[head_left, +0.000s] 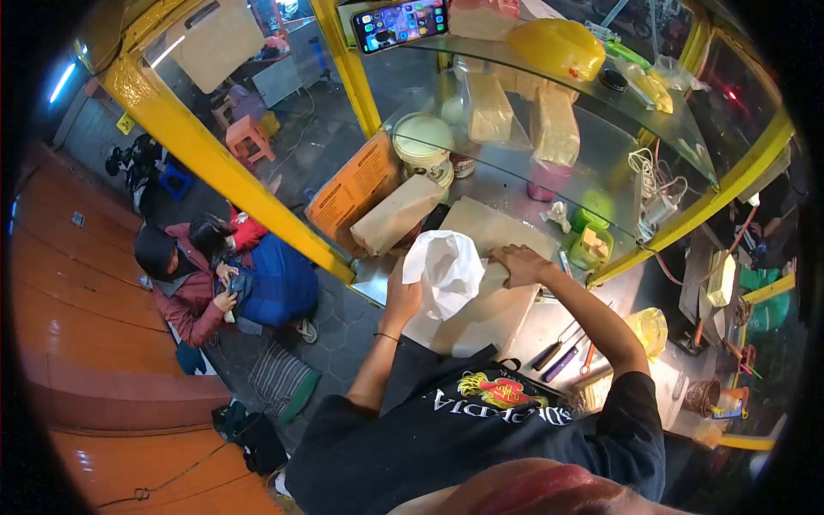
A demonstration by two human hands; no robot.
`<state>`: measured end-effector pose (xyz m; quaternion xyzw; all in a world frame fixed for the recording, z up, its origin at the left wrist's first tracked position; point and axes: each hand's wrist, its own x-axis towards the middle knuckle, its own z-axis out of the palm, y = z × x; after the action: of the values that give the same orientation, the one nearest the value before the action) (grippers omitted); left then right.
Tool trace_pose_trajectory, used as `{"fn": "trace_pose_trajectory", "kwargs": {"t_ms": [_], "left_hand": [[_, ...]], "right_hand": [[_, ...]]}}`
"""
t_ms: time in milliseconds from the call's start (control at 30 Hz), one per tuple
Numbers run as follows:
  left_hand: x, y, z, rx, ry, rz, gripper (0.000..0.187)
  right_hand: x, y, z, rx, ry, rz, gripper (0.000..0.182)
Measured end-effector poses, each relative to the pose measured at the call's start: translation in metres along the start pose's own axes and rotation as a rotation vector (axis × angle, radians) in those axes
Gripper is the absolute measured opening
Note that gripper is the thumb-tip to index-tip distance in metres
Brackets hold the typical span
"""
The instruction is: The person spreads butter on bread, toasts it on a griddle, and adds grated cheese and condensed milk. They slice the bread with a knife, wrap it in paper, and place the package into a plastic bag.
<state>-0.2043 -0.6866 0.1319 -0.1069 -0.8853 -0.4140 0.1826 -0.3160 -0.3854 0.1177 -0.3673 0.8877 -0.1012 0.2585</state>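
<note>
My left hand [402, 296] is closed on the side of a white plastic bag [459, 287], which gapes at the top and hangs over a brown paper-like sheet or board [506, 313]. Just right of the bag, my right hand [519, 264] lies with its fingers spread on the brown surface. Some fingertips of the left hand are hidden by the bag. Behind both hands, another brown sheet [502, 223] covers part of the metal counter. A brown paper-wrapped bundle [396, 215] leans at the counter's left edge.
Knives [562, 365] lie to the right, near a yellow container [648, 330]. Green tubs [592, 245] and a white bucket [423, 146] stand at the back. Above is a glass shelf [635, 116] with a phone [400, 26]. Yellow posts [232, 167] frame the stall; two people sit at left.
</note>
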Motion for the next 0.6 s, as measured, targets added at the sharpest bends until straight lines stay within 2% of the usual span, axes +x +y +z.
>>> {"fn": "trace_pose_trajectory", "kwargs": {"t_ms": [33,67,100,133,200,233,267,333,367,400,467,500,533,600], "left_hand": [[0.0,0.005,-0.003,0.022,-0.014,-0.024,0.037],[0.001,0.014,-0.006,0.024,-0.014,-0.027,0.037],[0.002,0.025,-0.008,0.003,0.039,-0.015,0.04],[0.006,0.035,-0.008,-0.02,0.095,0.002,0.042],[0.012,0.053,0.0,-0.11,0.133,0.006,0.044],[0.013,0.062,0.003,-0.201,0.154,0.004,0.047],[0.017,0.071,0.006,-0.21,0.119,0.008,0.047],[0.024,0.09,0.017,0.045,0.061,0.289,0.052],[0.026,0.108,0.021,-0.023,0.013,0.3,0.054],[0.032,0.126,0.025,-0.092,-0.024,0.309,0.056],[0.037,0.151,0.034,-0.101,-0.136,0.4,0.057],[0.037,0.17,0.042,-0.174,-0.155,0.421,0.054],[0.037,0.186,0.052,-0.213,-0.193,0.378,0.051],[0.03,0.225,0.08,-0.231,-0.227,0.451,0.052]], "right_hand": [[-0.001,0.001,0.0,0.0,-0.003,-0.005,0.1],[-0.005,0.002,0.002,0.136,-0.013,0.055,0.097],[-0.01,0.005,0.007,0.274,-0.021,0.118,0.094],[-0.017,0.008,0.016,0.272,-0.018,0.119,0.094],[-0.039,0.006,0.046,0.694,0.235,0.213,0.092],[-0.051,0.0,0.061,0.765,0.282,0.358,0.079],[-0.062,0.001,0.075,0.789,0.291,0.383,0.079],[-0.096,0.0,0.124,2.095,0.173,0.14,0.066],[-0.108,-0.005,0.14,2.209,0.216,0.236,0.055],[-0.151,-0.06,0.102,2.148,0.452,0.416,0.06],[-0.172,-0.042,0.16,2.55,0.42,0.001,0.064],[-0.201,-0.051,0.167,2.567,0.483,0.027,0.064],[-0.23,-0.058,0.169,2.58,0.548,-0.045,0.065],[-0.291,-0.066,0.179,2.523,0.667,-0.227,0.068]]}}
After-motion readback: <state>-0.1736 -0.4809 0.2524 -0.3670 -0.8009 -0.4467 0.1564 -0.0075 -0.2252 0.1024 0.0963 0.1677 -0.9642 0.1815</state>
